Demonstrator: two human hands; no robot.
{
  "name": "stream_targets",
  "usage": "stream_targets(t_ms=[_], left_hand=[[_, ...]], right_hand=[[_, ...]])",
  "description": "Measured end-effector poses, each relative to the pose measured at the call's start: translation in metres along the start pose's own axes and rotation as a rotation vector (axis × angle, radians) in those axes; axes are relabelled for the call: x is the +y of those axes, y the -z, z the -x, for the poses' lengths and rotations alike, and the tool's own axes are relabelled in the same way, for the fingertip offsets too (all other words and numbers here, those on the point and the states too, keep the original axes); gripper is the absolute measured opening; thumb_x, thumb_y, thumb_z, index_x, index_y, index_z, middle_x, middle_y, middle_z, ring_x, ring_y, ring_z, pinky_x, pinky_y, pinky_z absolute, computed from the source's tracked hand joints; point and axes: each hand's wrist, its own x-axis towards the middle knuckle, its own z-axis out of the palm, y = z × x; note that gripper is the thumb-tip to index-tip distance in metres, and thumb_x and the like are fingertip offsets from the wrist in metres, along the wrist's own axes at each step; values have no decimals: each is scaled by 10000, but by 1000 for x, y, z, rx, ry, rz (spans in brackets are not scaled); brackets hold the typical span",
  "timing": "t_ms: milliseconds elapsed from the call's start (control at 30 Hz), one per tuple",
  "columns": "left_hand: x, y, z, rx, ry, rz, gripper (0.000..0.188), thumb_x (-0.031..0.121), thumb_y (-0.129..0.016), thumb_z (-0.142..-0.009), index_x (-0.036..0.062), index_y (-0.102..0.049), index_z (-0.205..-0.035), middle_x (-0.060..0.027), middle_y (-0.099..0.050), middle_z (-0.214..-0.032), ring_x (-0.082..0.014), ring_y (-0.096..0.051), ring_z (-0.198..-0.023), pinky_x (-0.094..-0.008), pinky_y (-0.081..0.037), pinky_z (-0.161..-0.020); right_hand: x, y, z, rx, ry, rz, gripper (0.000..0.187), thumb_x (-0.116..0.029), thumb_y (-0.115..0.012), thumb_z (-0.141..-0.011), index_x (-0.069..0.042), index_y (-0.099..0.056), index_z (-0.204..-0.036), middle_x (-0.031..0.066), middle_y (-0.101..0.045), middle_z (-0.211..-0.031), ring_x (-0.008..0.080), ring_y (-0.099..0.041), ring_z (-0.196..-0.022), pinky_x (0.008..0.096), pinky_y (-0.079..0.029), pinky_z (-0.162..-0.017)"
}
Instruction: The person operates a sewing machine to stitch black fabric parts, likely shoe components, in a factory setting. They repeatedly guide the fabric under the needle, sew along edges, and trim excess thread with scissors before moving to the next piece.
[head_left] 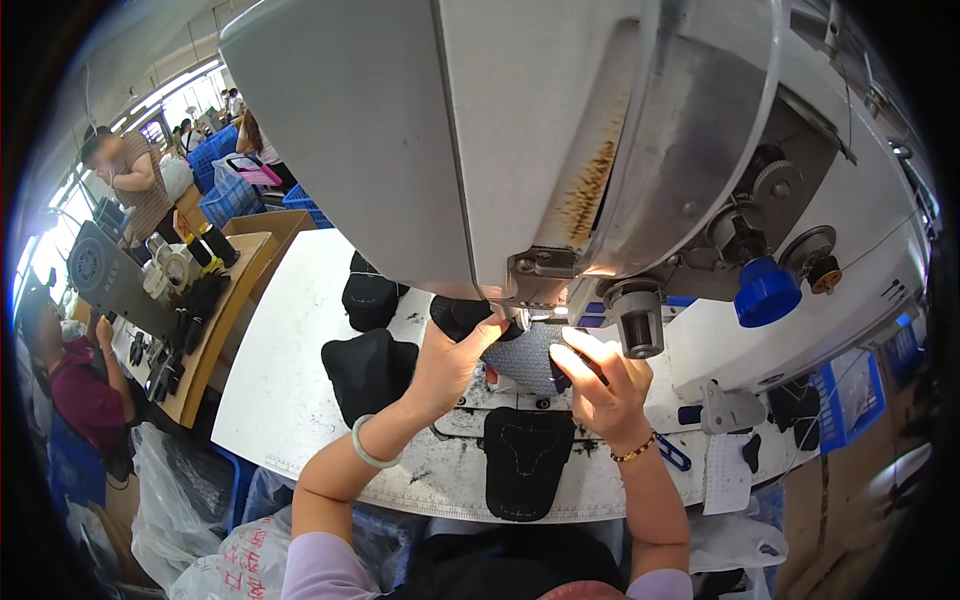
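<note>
Both my hands are under the head of a large white sewing machine [350, 130]. My left hand [447, 365] is closed on a black padded fabric piece [458, 314], its thumb reaching toward the needle area. On the other side, my right hand [606, 380] has its fingers bent, pinching a dark edge beside the textured grey plate [522, 352]. What lies right under the needle is partly hidden by the machine head. Close to me lies another black fabric piece [527, 465] with light stitched lines. Two more black pieces, one a stitched piece [370, 372], rest to the left.
Dark lint is scattered over the white table [285, 400]. A blue-handled tool [672, 453] and a white paper sheet [727, 475] lie right of my arm. Plastic bags [180, 490] hang by the left edge. One person [85, 385] sits at a neighbouring machine; another person [140, 180] stands beyond.
</note>
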Motion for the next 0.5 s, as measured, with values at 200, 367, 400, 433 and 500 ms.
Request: stream_targets(t_ms=[200, 367, 400, 433, 500], left_hand=[[1, -6, 6, 30, -5, -22, 145, 155, -579, -875, 20, -595, -924, -32, -590, -768, -90, -524, -514, -218, -430, -416], [0, -17, 13, 116, -82, -47, 157, 172, -594, -867, 19, -599, -902, -21, -578, -725, -90, -512, -495, -216, -408, -416], [3, -20, 16, 144, -70, -49, 161, 176, -599, -865, 19, -600, -901, -19, -575, -721, -90, -510, -495, -217, -404, -417], [4, -23, 19, 160, -64, -43, 166, 181, -603, -861, 21, -602, -905, -18, -573, -715, -90, -506, -495, -219, -401, -419], [4, -28, 23, 188, -49, -29, 176, 191, -612, -855, 25, -605, -912, -16, -568, -702, -89, -499, -495, -223, -394, -424]], right_hand=[[2, -1, 4, 21, -90, 2, 342, 30, -568, -656, -124, -678, -941, 61, -657, -926, 152, -593, -600, 259, -418, -532], [7, -9, 8, 91, -238, -94, 330, 82, -568, -651, -71, -669, -926, 76, -652, -825, 202, -595, -624, 288, -445, -552], [8, -14, 6, 131, -271, -121, 312, 83, -582, -646, -53, -659, -916, 77, -643, -805, 216, -590, -611, 297, -458, -547], [7, -17, 4, 171, -304, -147, 296, 84, -597, -641, -35, -649, -906, 77, -634, -784, 229, -585, -598, 306, -471, -542], [2, -19, 5, 197, -513, -312, 328, 146, -568, -681, -15, -642, -957, 113, -661, -844, 210, -626, -659, 284, -486, -590]])
